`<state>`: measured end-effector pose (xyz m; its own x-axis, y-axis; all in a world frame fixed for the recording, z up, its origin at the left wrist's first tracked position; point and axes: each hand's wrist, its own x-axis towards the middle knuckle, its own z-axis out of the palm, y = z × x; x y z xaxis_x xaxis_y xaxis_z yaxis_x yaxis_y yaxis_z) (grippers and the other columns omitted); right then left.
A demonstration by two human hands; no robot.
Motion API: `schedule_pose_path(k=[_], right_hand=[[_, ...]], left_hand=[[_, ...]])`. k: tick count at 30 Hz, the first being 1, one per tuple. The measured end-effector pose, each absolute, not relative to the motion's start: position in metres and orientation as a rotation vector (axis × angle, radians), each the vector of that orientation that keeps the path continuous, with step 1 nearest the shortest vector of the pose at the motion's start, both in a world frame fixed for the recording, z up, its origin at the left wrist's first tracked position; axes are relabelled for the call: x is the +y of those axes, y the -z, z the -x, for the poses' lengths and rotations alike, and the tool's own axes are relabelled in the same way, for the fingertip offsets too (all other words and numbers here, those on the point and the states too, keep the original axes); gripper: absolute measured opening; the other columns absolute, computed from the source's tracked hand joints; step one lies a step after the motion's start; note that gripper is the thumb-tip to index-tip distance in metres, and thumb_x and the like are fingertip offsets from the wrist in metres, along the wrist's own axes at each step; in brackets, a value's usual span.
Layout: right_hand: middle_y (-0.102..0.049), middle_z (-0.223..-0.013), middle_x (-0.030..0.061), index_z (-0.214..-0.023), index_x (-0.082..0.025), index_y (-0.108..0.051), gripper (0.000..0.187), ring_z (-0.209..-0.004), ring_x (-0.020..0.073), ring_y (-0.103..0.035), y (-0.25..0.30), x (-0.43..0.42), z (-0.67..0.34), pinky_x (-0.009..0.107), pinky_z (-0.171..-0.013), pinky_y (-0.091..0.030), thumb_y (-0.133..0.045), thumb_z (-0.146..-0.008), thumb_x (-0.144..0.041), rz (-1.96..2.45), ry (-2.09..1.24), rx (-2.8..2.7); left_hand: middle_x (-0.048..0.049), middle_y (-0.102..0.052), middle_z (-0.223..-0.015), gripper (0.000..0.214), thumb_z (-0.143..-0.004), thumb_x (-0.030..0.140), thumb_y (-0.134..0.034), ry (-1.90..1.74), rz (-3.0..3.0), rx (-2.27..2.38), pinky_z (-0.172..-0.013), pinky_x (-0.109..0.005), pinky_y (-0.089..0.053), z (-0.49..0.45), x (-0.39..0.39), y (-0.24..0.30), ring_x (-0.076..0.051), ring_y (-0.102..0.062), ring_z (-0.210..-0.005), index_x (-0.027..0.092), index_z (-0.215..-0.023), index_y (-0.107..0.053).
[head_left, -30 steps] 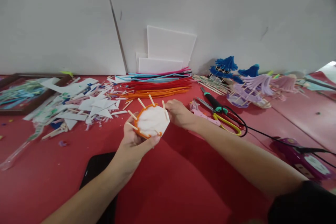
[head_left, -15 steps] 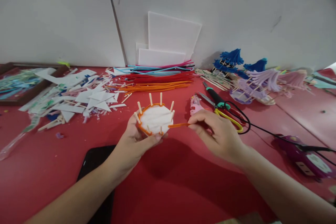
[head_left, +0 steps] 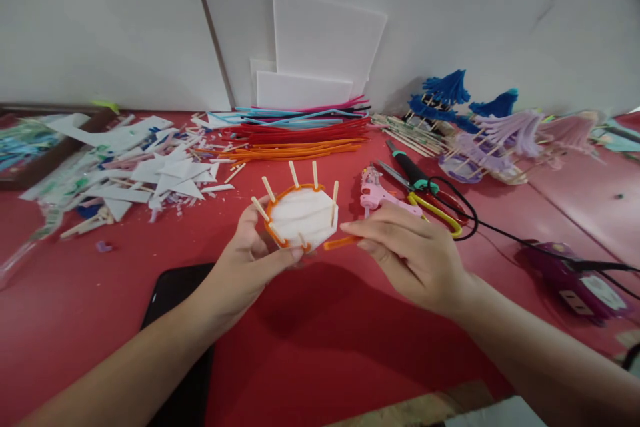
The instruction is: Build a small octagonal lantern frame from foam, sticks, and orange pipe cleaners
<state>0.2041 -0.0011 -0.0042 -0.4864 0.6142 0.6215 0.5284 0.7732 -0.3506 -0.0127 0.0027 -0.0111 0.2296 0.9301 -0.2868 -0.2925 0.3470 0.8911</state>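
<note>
- White foam disc [head_left: 304, 217] ringed with upright sticks [head_left: 293, 175], gripped in the left hand [head_left: 250, 260]: fingers curled under, thumb pressed on the near edge, lifted off the red table [head_left: 325, 347].
- Orange pipe cleaner [head_left: 340, 242] woven round the sticks, loose end pinched between thumb and fingertips of the right hand [head_left: 415, 253], just right of the disc.
- Just beyond the right hand: pink glue gun [head_left: 373, 195], yellow-handled scissors [head_left: 433, 210] and a black cable [head_left: 465, 217], close behind the knuckles.
- Further right of that hand: purple power strip [head_left: 575, 273].
- Beyond both hands: bundle of coloured pipe cleaners [head_left: 300, 137], white boards [head_left: 325, 47] leaning on the wall.
- Left of the left hand: heap of white scraps [head_left: 150, 173].
- Under the left forearm: black phone [head_left: 175, 320].
</note>
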Motion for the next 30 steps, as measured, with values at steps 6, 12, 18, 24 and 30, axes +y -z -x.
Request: schedule_pose_path(k=[6,12,18,24,30], right_hand=[[-0.069,-0.08,0.0014,-0.096,-0.02,-0.061,0.012,-0.07,0.012,-0.06,0.01,0.001,-0.205,0.025,-0.066,-0.048,-0.055,-0.089,-0.013,0.909,-0.15,-2.192],[-0.07,-0.084,0.0035,-0.095,-0.018,-0.064,0.016,-0.077,0.013,-0.062,0.015,0.006,-0.204,0.026,-0.07,-0.049,-0.054,-0.087,-0.008,0.77,-0.055,-2.24],[-0.066,-0.085,0.0044,-0.09,-0.019,-0.065,0.021,-0.076,0.0133,-0.06,0.014,0.006,-0.203,0.026,-0.067,-0.05,-0.049,-0.087,-0.007,0.733,0.025,-2.291],[-0.065,-0.084,0.0062,-0.093,-0.017,-0.065,0.024,-0.075,0.0141,-0.06,0.014,0.005,-0.203,0.027,-0.067,-0.051,-0.046,-0.085,-0.004,0.69,0.057,-2.309],[-0.064,-0.084,0.0067,-0.092,-0.017,-0.067,0.024,-0.074,0.0147,-0.06,0.015,0.005,-0.204,0.027,-0.066,-0.051,-0.047,-0.084,-0.005,0.667,0.128,-2.325]], left_hand=[[-0.0045,-0.066,-0.114,0.072,-0.073,0.007,-0.071,-1.039,-0.754,0.947,-0.076,-0.019,-0.055,0.012,0.004,0.012,-0.01,-0.065,-0.086,0.03,-0.133,-0.038],[-0.0062,-0.066,-0.115,0.076,-0.07,0.009,-0.074,-0.973,-0.759,0.956,-0.073,-0.021,-0.057,0.013,0.004,0.012,-0.015,-0.068,-0.087,0.031,-0.134,-0.04],[-0.0076,-0.067,-0.115,0.072,-0.068,0.012,-0.074,-0.891,-0.787,0.97,-0.066,-0.027,-0.059,0.011,0.002,0.01,-0.024,-0.068,-0.095,0.031,-0.131,-0.045],[-0.0084,-0.061,-0.123,0.059,-0.068,0.008,-0.072,-0.875,-0.855,0.933,-0.065,-0.024,-0.057,0.013,0.001,0.011,-0.025,-0.062,-0.105,0.026,-0.121,-0.053],[-0.0087,-0.059,-0.127,0.062,-0.068,0.011,-0.074,-0.877,-0.865,0.866,-0.067,-0.023,-0.055,0.014,0.001,0.013,-0.024,-0.062,-0.103,0.027,-0.124,-0.053]])
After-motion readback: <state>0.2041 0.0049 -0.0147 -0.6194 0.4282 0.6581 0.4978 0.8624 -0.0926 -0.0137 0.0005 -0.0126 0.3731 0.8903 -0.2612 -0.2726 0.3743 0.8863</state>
